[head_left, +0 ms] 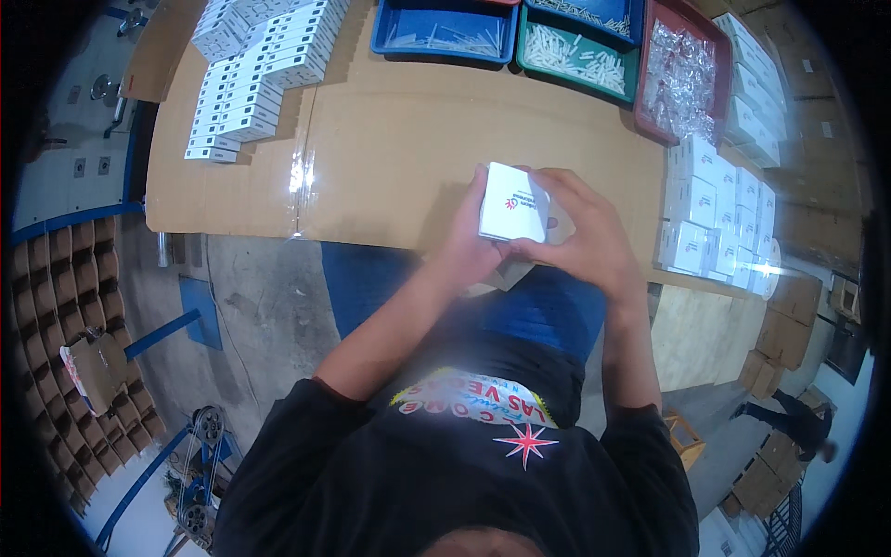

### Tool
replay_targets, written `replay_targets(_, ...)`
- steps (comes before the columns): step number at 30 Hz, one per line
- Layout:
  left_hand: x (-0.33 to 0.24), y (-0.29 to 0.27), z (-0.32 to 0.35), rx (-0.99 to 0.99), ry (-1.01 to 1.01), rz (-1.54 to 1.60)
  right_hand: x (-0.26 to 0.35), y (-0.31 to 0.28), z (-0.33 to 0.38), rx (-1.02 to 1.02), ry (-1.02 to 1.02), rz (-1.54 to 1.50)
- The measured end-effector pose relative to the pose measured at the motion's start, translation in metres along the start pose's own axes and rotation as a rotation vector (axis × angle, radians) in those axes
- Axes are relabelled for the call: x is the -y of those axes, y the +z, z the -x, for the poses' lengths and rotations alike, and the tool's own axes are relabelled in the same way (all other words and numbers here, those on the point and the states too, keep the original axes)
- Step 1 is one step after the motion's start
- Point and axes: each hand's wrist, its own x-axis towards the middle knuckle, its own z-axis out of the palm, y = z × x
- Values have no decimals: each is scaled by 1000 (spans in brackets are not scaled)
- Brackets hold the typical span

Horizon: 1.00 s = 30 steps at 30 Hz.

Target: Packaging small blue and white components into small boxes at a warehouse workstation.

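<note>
A small white cardboard box [513,206] with a printed logo is held between my two hands, over the near edge of the cardboard-covered table. My left hand [471,227] grips it along the left side and from below. Around its right side curl the fingers of my right hand [590,227], with the thumb at the lower corner. Some brownish material shows beneath the box, between the hands; what it is I cannot make out.
Stacked white boxes [249,93] stand at the far left, and more white boxes [710,209] at the right edge. Along the back sit a blue tray [445,51] of clear thin pieces, a green tray [575,79] of white plugs and a red tray [682,74] of small clear bags. A person [789,418] is at far right.
</note>
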Motion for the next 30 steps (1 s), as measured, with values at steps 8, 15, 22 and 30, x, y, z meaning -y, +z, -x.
replay_targets(8,0,1,2,16,6,24,-1,3,3,-5,7,-5)
replay_targets(15,2,-4,-1,26,27,71,1,1,4,-2,8,15)
replay_targets(22,-4,-8,12,99,19,-17,-2,21,10,23,109,-227)
replay_targets(30,-1,-16,9,80,70,-148,-10,51,19,-4,617,-1159)
